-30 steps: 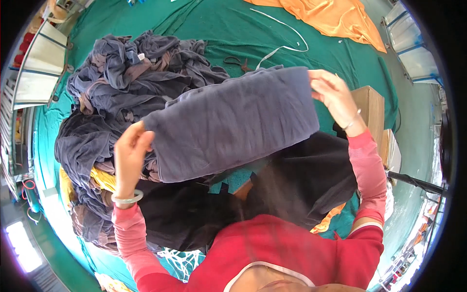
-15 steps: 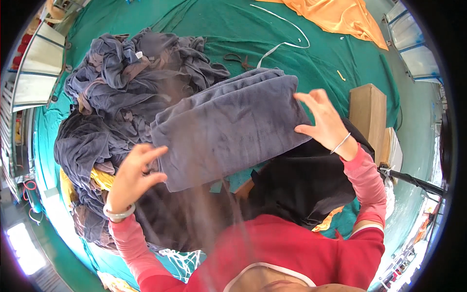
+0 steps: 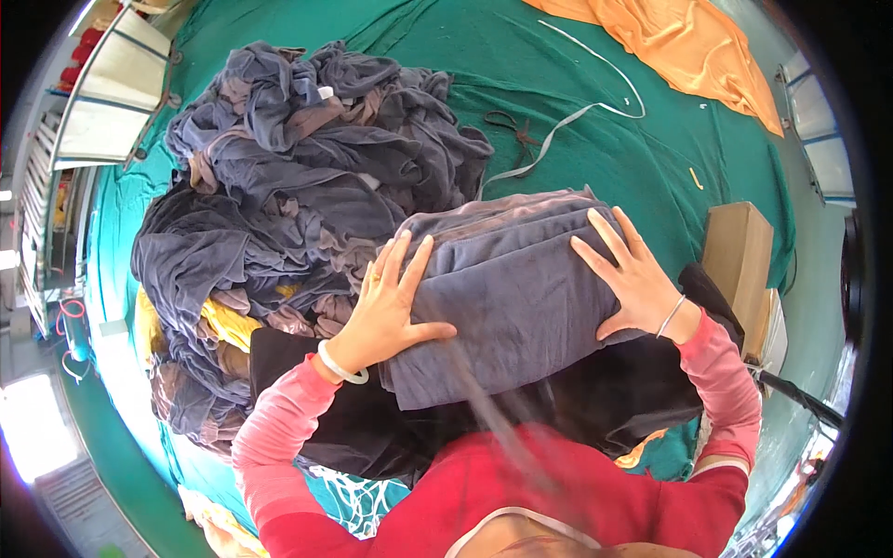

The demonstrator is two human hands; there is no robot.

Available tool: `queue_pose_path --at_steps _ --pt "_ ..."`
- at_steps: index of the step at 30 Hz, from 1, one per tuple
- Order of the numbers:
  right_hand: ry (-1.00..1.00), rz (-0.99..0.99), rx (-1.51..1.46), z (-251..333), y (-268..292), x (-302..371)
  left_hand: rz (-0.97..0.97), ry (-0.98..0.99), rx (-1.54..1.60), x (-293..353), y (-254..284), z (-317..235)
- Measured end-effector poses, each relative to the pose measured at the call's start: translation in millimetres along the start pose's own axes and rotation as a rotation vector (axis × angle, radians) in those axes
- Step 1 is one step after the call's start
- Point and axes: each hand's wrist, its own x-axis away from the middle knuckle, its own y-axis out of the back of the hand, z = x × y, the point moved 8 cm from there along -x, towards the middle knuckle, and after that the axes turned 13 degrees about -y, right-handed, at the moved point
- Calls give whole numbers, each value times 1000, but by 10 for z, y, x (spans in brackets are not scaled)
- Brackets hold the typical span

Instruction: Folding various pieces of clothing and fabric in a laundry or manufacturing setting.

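Note:
A folded grey-blue cloth (image 3: pixel 512 312), several layers thick, lies across the black fabric (image 3: pixel 605 395) at my lap. My left hand (image 3: pixel 386 302) rests on its left end with fingers spread; a pale bangle circles that wrist. On the right end, my right hand (image 3: pixel 635 279) lies with fingers apart and stretched over the top. Both palms press on the cloth rather than wrapping round it. The cloth's underside is hidden. Beyond its left side rises a large heap of crumpled grey cloths (image 3: pixel 307 177), with brownish edges showing.
Green sheeting (image 3: pixel 595 149) covers the floor. A pair of dark scissors (image 3: pixel 521 135) and a white strap (image 3: pixel 567 116) lie beyond the folded cloth. Orange fabric (image 3: pixel 679 46) spreads at the far right. A cardboard box (image 3: pixel 735 246) stands to the right, beside a dark pole (image 3: pixel 800 400).
Both hands have come down onto the folded cloth, fingers now spread flat on it instead of curved at its ends. The cloth sits lower and further right in view, as does the whole scene.

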Motion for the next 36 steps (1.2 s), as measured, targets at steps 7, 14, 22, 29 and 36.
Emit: queue_pose_path --at_steps 7,14,22,29,36 --pt "2 -77 -44 -18 160 -261 -354 101 321 -384 467 1292" --pt "27 -67 -49 36 242 -252 -325 443 -670 282 838 3056" --pt "12 -45 -42 59 249 -301 -237 506 -976 184 658 3219" --pt "-56 29 -4 32 289 -326 -382 95 98 -59 475 2312" --pt "79 -247 -195 274 819 -450 -706 34 973 -577 1359 914"
